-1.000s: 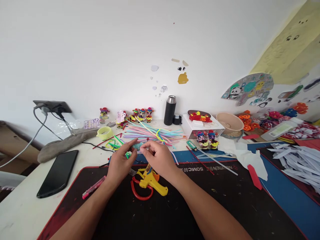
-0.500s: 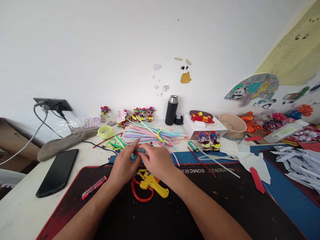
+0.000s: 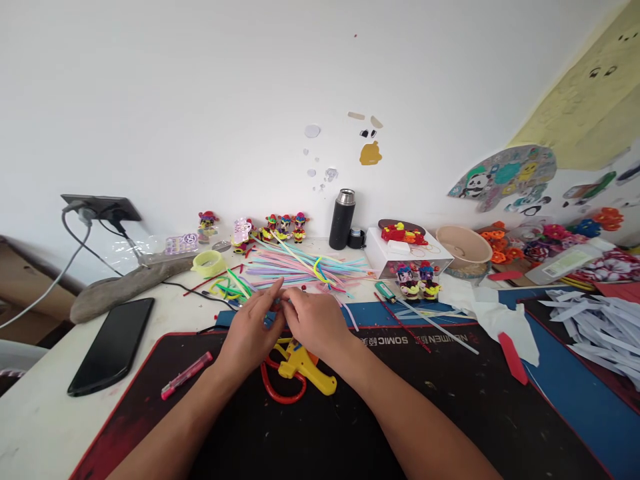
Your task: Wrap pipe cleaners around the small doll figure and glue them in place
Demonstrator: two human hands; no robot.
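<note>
My left hand (image 3: pixel 253 329) and my right hand (image 3: pixel 314 323) meet over the back edge of the black mat. Their fingertips are pinched together on a small item, mostly hidden by the fingers; only a bit of blue shows. Just below my hands lies a yellow glue gun (image 3: pixel 309 371). Red scissor handles (image 3: pixel 285 399) poke out beside it. A pink pen (image 3: pixel 187 376) rests on the mat to the left of my left wrist. Behind my fingers spreads a pile of pastel pipe cleaners (image 3: pixel 295 267).
Small figures (image 3: pixel 285 228) stand along the wall, near a black thermos (image 3: pixel 343 219). A white box (image 3: pixel 385 257) and a beige bowl (image 3: pixel 464 245) are to the right. At left lie a phone (image 3: pixel 113 347), yellow tape (image 3: pixel 209 263) and cables. Paper strips (image 3: pixel 600 333) fill the far right.
My fingertips have shifted slightly and draw closer together, so less of the blue item shows. The view has moved a little; the things on the table stay put.
</note>
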